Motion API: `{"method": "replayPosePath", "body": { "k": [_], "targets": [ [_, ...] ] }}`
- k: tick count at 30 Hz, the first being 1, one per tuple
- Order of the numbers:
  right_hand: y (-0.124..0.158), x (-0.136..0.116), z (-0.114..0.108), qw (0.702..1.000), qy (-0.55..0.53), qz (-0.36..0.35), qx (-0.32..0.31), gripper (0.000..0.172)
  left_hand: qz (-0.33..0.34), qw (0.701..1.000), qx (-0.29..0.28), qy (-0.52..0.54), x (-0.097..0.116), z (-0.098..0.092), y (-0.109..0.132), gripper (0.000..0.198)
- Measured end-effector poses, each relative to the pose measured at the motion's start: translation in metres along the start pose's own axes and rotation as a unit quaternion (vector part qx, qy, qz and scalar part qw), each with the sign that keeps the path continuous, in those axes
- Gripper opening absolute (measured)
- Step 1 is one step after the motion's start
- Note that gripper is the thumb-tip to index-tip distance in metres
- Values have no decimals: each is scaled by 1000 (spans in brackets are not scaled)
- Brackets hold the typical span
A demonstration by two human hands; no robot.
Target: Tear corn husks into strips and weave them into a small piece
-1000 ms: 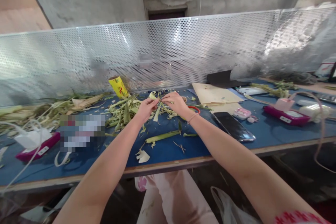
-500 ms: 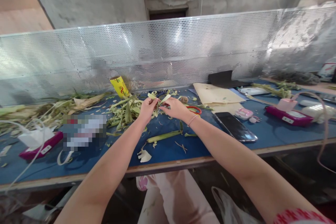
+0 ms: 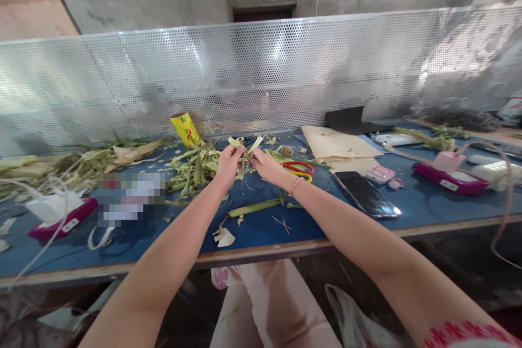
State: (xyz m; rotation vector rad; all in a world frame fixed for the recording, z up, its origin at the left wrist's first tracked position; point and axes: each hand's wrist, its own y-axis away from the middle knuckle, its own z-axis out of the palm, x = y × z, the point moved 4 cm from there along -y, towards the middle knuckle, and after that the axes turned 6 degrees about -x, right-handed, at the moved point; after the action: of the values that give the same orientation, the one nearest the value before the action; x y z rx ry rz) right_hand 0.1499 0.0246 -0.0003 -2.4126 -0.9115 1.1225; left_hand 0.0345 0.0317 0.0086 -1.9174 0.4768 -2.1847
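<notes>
Over the middle of the blue tabletop point(image 3: 253, 234), my left hand point(image 3: 229, 166) and my right hand point(image 3: 267, 167) work close together, fingers closed in a pinch. Pale green corn husk strips point(image 3: 255, 143) stick up from both hands and hang between them. The fingers hide how the strips join. To the left of my left hand lies a heap of green husk scraps point(image 3: 187, 171). Scissors with red and yellow handles point(image 3: 299, 164) lie beside my right wrist. Nearer to me rest a green stalk piece point(image 3: 253, 209) and a pale curled scrap point(image 3: 224, 237).
A yellow tube-like container point(image 3: 186, 129) leans behind the heap. More husks point(image 3: 122, 160) spread along the left. On the right are a black phone point(image 3: 367, 194), brown paper sheets point(image 3: 340, 144) and a magenta power strip point(image 3: 451, 178); another power strip point(image 3: 63, 220) is at left. A perforated metal screen point(image 3: 253, 76) stands behind.
My right hand's fingers have drawn in tighter on the strip, close to my left hand. The scissors' handles show more fully. The view has tilted slightly.
</notes>
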Motion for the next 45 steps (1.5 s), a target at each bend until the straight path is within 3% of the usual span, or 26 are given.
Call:
{"method": "replayPosePath", "body": {
  "k": [4,11,33,37,41,45],
  "targets": [
    [2,-9,-2,999,7,-35,18,12,20,1000,5,-20,3,-1,0,22],
    [4,-20,-6,998,-9,-57,29,13,9,999,-25,37,10,3,2,23],
    [6,-22,-1,985,-162,-46,-23,11,-31,992,97,72,14,1,3,19],
    [6,-19,0,984,-170,-43,-23,12,-21,994,82,71,15,0,3,18],
    [2,-6,0,982,-189,4,6,11,-9,996,28,85,16,0,2,12],
    [0,4,-3,949,-309,58,32,14,-61,987,-40,145,10,2,-1,10]
  ]
}}
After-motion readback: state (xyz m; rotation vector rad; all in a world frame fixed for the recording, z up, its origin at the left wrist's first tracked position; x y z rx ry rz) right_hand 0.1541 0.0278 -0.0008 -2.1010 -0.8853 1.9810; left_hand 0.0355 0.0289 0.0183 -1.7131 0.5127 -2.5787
